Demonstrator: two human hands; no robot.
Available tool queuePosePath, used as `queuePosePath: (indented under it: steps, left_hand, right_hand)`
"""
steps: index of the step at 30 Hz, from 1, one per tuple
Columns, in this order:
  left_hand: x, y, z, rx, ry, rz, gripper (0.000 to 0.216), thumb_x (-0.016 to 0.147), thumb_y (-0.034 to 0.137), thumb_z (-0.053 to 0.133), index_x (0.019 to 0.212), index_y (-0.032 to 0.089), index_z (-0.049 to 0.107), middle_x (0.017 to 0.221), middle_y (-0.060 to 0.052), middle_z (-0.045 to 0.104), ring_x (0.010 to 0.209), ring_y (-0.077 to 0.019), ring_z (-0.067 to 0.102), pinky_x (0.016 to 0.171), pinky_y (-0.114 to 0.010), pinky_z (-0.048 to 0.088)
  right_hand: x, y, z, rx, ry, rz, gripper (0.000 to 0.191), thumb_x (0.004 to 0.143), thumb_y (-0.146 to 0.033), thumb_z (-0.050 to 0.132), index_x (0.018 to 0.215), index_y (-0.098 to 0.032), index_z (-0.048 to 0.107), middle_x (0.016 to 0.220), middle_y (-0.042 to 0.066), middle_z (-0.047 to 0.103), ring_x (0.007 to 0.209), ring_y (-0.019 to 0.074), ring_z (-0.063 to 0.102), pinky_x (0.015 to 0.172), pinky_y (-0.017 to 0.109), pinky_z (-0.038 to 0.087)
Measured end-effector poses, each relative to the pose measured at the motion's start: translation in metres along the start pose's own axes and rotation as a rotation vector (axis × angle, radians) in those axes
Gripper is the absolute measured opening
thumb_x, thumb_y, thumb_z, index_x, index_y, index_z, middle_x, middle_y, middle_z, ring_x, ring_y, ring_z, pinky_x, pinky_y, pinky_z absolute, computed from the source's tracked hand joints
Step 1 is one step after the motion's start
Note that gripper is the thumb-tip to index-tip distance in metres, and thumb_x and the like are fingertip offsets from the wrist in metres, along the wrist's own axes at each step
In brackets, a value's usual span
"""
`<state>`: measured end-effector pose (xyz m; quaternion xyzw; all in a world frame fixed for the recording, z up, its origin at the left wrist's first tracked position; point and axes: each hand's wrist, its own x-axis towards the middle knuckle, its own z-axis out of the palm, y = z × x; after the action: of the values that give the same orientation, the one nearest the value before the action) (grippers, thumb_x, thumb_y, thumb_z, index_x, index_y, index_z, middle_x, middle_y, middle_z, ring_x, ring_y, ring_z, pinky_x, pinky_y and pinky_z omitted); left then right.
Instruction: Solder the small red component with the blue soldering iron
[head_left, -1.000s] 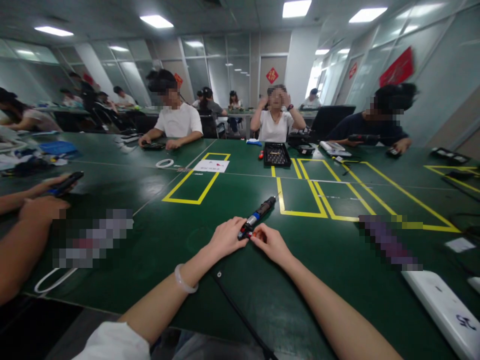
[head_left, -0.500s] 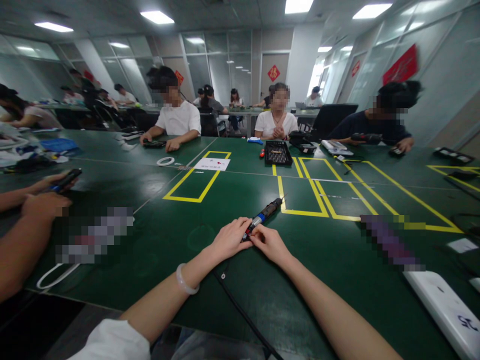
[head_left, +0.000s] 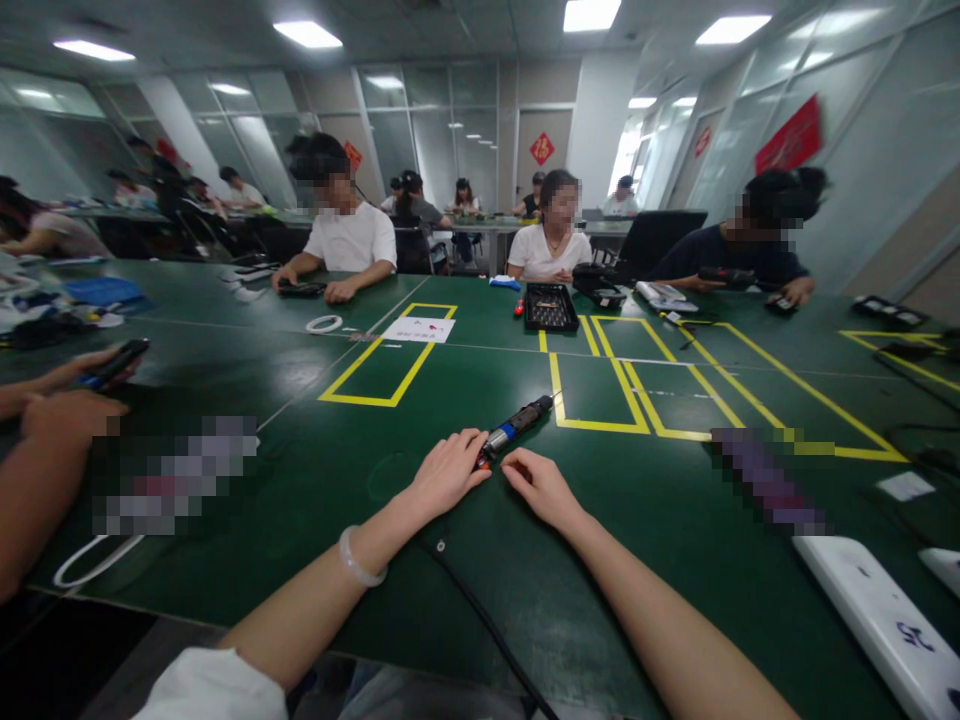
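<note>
My left hand (head_left: 448,474) is closed around the rear end of an electric screwdriver (head_left: 517,425), a dark tool with a blue band and a silver section. Its thin bit points away from me to the right, over the green table. Just to the right of the tool's rear, my right hand (head_left: 541,487) rests with curled fingers drawn together, a small gap from the screwdriver. Nothing shows in those fingers. A black cord (head_left: 480,610) runs under my left wrist toward the table's near edge.
Yellow tape outlines (head_left: 600,427) mark the green table (head_left: 420,620). A white power strip (head_left: 862,590) lies at right. Ahead are a black tray (head_left: 551,308) with small parts and a white paper (head_left: 420,330). Co-workers sit opposite; another person's hands hold a tool (head_left: 112,365) at left.
My right hand has come off the screwdriver, leaving a small gap; my left hand stays on it. The co-worker opposite has turned the head and lowered the hands.
</note>
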<state>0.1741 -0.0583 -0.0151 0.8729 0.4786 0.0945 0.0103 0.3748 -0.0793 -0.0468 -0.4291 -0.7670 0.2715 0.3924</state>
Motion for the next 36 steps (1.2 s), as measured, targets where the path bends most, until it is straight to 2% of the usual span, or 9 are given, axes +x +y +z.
queuePosePath:
  steps: [4,10,16,20,22,25,28,31,36]
  left_hand:
    - [-0.001,-0.034,-0.004,0.041,0.011,-0.091,0.054,0.088,0.043,0.051,0.136,0.021,0.041,0.131,-0.013,0.050,0.106,-0.0273,0.054,0.087,-0.038,0.042]
    - [-0.007,-0.116,-0.012,0.134,-0.038,-0.347,0.056,0.091,0.048,0.040,0.137,0.018,0.041,0.133,-0.014,0.048,0.109,-0.0291,0.053,0.089,-0.038,0.042]
    - [-0.030,-0.195,-0.025,0.178,-0.091,-0.618,0.058,0.090,0.053,0.034,0.137,0.020,0.041,0.135,-0.016,0.047,0.114,-0.0335,0.052,0.090,-0.042,0.043]
    - [-0.047,-0.228,-0.029,0.149,-0.063,-0.721,0.063,0.088,0.056,0.035,0.139,0.019,0.041,0.137,-0.018,0.046,0.113,-0.0376,0.052,0.088,-0.048,0.043]
    - [-0.053,-0.234,-0.030,0.160,-0.042,-0.761,0.064,0.089,0.056,0.034,0.139,0.017,0.041,0.137,-0.020,0.046,0.113,-0.0391,0.051,0.088,-0.050,0.042]
    - [-0.058,-0.229,-0.030,0.244,0.022,-0.792,0.061,0.089,0.054,0.036,0.136,0.016,0.043,0.135,-0.020,0.048,0.113,-0.0399,0.050,0.090,-0.051,0.040]
    - [-0.057,-0.216,-0.031,0.333,0.108,-0.774,0.053,0.087,0.049,0.044,0.128,0.016,0.049,0.127,-0.018,0.052,0.111,-0.0365,0.051,0.089,-0.046,0.041]
    - [-0.054,-0.207,-0.033,0.346,0.130,-0.771,0.043,0.085,0.043,0.050,0.116,0.014,0.055,0.117,-0.017,0.056,0.106,-0.0328,0.053,0.084,-0.041,0.044]
    - [-0.052,-0.206,-0.033,0.325,0.131,-0.824,0.037,0.091,0.040,0.038,0.104,0.012,0.058,0.108,-0.018,0.058,0.097,-0.0316,0.056,0.078,-0.040,0.045]
  right_hand:
    - [-0.001,-0.001,-0.002,-0.001,-0.016,0.008,0.013,0.090,-0.024,0.051,0.086,-0.020,0.062,0.074,0.001,0.060,0.065,0.0149,0.054,0.062,0.024,0.039]
    - [-0.001,0.000,-0.003,-0.009,-0.039,0.006,0.013,0.090,-0.024,0.051,0.086,-0.020,0.063,0.076,0.001,0.062,0.067,0.0150,0.055,0.063,0.024,0.039]
    - [0.000,-0.001,-0.002,-0.044,-0.060,0.019,0.013,0.089,-0.023,0.052,0.083,-0.019,0.063,0.075,0.002,0.063,0.067,0.0146,0.056,0.063,0.024,0.039]
    - [0.000,0.001,-0.002,-0.058,-0.069,0.020,0.013,0.089,-0.022,0.052,0.083,-0.019,0.063,0.076,0.001,0.063,0.067,0.0141,0.056,0.063,0.024,0.039]
    - [-0.001,0.002,-0.001,-0.063,-0.075,0.019,0.013,0.090,-0.022,0.052,0.083,-0.018,0.063,0.076,0.001,0.064,0.067,0.0139,0.056,0.064,0.023,0.040]
    - [-0.001,0.002,-0.001,-0.061,-0.080,0.022,0.014,0.090,-0.022,0.052,0.083,-0.018,0.063,0.076,0.001,0.063,0.068,0.0136,0.056,0.064,0.023,0.040]
    - [0.000,0.000,-0.002,-0.056,-0.086,0.027,0.014,0.090,-0.023,0.052,0.083,-0.018,0.063,0.076,0.001,0.063,0.067,0.0135,0.056,0.063,0.023,0.040]
    - [0.000,-0.001,-0.003,-0.055,-0.088,0.024,0.014,0.090,-0.022,0.052,0.082,-0.018,0.062,0.075,0.001,0.063,0.067,0.0136,0.056,0.063,0.023,0.039]
    - [0.000,0.001,-0.002,-0.052,-0.087,0.020,0.013,0.090,-0.022,0.052,0.083,-0.018,0.063,0.076,0.001,0.063,0.068,0.0136,0.056,0.064,0.023,0.039]
